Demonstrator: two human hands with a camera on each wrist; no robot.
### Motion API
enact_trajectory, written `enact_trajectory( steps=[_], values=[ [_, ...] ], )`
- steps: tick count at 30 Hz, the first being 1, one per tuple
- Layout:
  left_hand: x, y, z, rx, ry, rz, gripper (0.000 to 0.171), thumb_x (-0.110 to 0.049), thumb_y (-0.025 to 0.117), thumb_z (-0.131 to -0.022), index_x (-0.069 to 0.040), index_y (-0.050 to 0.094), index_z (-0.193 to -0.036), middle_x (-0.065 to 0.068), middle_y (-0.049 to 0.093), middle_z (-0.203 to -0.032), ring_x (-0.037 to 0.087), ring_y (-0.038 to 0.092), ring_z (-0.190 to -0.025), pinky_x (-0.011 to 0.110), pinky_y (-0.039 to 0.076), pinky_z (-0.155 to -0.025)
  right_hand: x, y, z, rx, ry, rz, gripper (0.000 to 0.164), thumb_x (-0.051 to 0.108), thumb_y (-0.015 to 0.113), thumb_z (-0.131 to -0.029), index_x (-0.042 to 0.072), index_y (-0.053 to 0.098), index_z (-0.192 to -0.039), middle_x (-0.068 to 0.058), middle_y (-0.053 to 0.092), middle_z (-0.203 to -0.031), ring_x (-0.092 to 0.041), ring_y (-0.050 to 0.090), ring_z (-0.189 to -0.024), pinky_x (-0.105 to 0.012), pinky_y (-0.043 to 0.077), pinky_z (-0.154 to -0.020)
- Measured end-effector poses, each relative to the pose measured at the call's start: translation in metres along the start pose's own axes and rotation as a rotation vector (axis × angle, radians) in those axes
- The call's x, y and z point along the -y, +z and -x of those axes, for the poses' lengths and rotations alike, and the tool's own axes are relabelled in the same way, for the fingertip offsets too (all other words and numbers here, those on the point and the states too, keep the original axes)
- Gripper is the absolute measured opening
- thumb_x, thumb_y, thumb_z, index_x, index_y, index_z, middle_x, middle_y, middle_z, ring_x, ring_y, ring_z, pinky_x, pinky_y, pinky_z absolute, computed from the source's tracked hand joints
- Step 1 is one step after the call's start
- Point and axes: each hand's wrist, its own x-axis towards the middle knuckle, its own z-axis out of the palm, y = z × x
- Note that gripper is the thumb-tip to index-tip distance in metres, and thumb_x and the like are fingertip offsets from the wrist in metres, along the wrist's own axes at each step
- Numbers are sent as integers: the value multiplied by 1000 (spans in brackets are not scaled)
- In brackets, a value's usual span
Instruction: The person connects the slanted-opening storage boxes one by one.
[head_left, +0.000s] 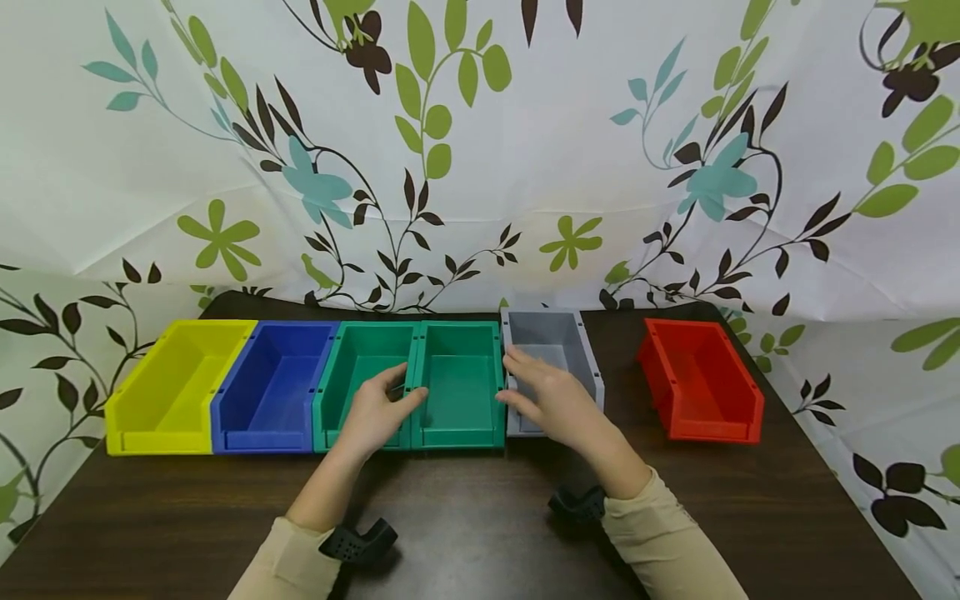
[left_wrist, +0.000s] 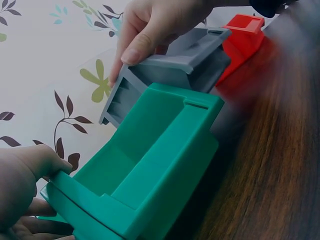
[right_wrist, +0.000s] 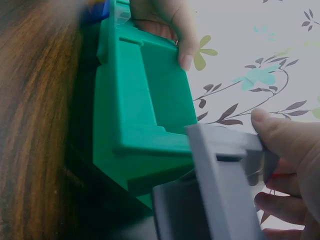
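Note:
Two green bins stand side by side in the middle of the row. My left hand (head_left: 375, 408) straddles their shared walls, its thumb over the right green bin (head_left: 459, 392) and its fingers inside the left green bin (head_left: 367, 358). In the left wrist view that thumb bends over the rim, gripping the wall. My right hand (head_left: 551, 396) grips the left side wall of the grey bin (head_left: 555, 337), thumb at the rim and fingers on the inner side. The grey bin sits close against the right green bin, slightly out of line with it. All these bins have bare floors.
A blue bin (head_left: 273, 383) and a yellow bin (head_left: 176, 383) continue the row to the left. Apart on the right stands a red bin (head_left: 705, 383). They rest on a dark wooden table (head_left: 465, 525), with a leaf-patterned cloth (head_left: 480, 200) hanging behind.

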Motion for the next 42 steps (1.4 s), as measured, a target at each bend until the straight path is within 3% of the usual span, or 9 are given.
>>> enact_trajectory(
  steps=[7, 16, 26, 31, 35, 37, 42],
  values=[
    [-1, -1, 4, -2, -4, 2, 64, -25, 64, -90, 0, 38, -142, 23, 47, -140, 38, 52, -123, 48, 47, -97, 6, -1, 2, 85, 46, 51, 59, 36, 66, -86, 1, 54, -133, -13, 48, -141, -29, 54, -123, -45, 47, -97],
    [-3, -1, 9, -9, 12, -14, 64, -26, 64, -90, 0, 38, -142, 23, 48, -140, 38, 51, -124, 49, 48, -96, 18, -7, 4, 210, 130, 66, 75, 46, 70, -80, 4, 48, -138, -11, 43, -146, -29, 50, -127, -50, 42, -102],
    [-6, -1, 12, -14, 19, -10, 63, -25, 64, -89, 1, 40, -142, 23, 49, -138, 38, 52, -123, 48, 48, -95, 25, -2, 10, 216, 156, 169, 80, 53, 70, -77, 7, 48, -138, -9, 42, -146, -33, 58, -117, -50, 46, -97],
    [-7, -2, 10, -20, 21, -23, 63, -25, 63, -90, 2, 40, -141, 22, 49, -138, 37, 53, -123, 49, 48, -95, 24, 4, 10, 202, 135, 231, 85, 58, 68, -77, 6, 46, -140, -10, 41, -147, -38, 59, -114, -51, 48, -94],
    [-8, -3, 5, -9, 26, -27, 63, -25, 62, -90, 2, 38, -142, 23, 48, -139, 37, 51, -125, 49, 48, -96, 20, 5, 6, 213, 104, 264, 87, 59, 68, -75, 5, 46, -139, -12, 42, -146, -33, 61, -112, -50, 48, -95],
    [-7, -3, 3, -2, 23, -33, 63, -25, 61, -91, 3, 37, -142, 23, 47, -140, 37, 49, -126, 50, 47, -97, 19, 4, 5, 229, 108, 261, 88, 60, 68, -75, 6, 45, -140, -11, 42, -147, -30, 61, -113, -49, 48, -95],
    [-7, -2, 3, 1, 5, -68, 64, -26, 60, -91, 3, 36, -143, 24, 47, -140, 37, 48, -127, 50, 46, -98, 14, 3, 7, 261, 137, 142, 85, 59, 65, -79, 8, 41, -143, -7, 37, -150, -30, 58, -117, -43, 55, -81]
  ],
)
